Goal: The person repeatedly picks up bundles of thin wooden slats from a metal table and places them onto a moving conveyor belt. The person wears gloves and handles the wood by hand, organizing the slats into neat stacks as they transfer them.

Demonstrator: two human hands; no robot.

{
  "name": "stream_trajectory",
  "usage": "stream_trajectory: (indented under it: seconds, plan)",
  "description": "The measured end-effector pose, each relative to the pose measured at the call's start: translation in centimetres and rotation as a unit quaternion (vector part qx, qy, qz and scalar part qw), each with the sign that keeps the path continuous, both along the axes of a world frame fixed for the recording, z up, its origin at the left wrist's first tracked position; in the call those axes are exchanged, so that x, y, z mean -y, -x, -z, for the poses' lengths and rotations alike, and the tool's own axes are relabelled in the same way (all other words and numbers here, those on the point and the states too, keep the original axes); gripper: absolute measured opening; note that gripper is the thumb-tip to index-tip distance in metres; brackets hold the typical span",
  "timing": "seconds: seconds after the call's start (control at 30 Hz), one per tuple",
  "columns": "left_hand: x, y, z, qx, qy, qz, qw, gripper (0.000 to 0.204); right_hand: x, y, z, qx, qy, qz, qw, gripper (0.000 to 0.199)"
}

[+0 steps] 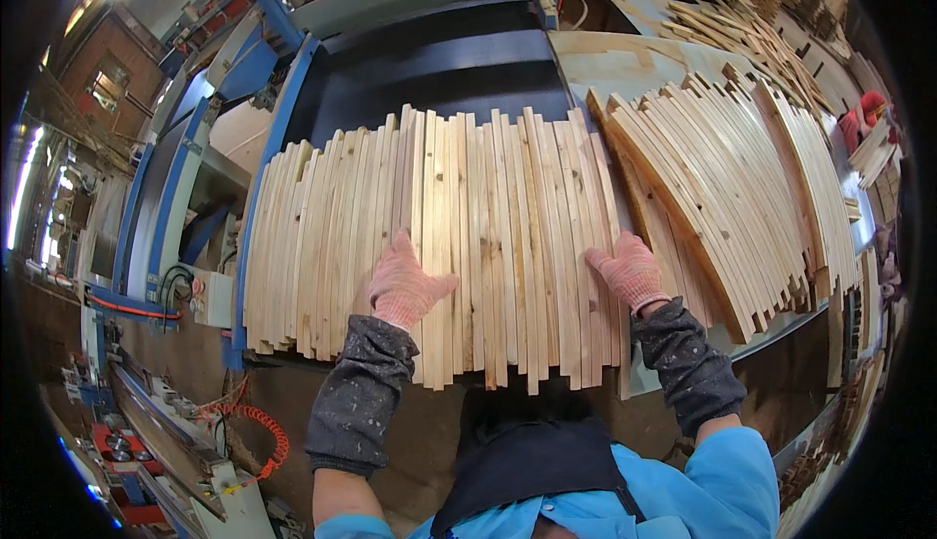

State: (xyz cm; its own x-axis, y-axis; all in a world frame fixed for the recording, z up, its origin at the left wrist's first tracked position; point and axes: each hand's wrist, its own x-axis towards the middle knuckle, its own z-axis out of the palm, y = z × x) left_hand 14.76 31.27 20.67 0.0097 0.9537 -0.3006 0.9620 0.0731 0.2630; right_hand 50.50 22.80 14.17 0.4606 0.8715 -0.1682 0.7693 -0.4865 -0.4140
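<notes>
I see pink knitted gloves [404, 287] and dark sleeve covers [365, 391] flecked white. A black apron [537, 466] covers a bright blue shirt [724, 485].

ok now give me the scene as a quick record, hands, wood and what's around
left hand: pink-gloved, thumb spread, resting on the row of wooden strips
right hand: pink-gloved, at the row's right end
row: strips side by side, ends uneven
second batch: more strips, slanted, to the right
beyond the row: dark bed
left side: pale control box
lower left: coiled red hose
</notes>
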Motion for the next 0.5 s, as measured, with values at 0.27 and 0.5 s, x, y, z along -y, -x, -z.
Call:
stream_trajectory:
  seconds: [0.27,0.5]
  plan:
    - [0.0,5.6,-1.4,0.260,0.033,-0.098,0.960,0.075,-0.9,0.1,-1.8,-0.076,0.001,-0.003,0.997,0.068]
    - [2.5,11.0,0.2,0.366,-0.055,-0.070,0.926,0.093,-3.3,0.8,2.9,-0.016,-0.046,-0.036,0.998,0.055]
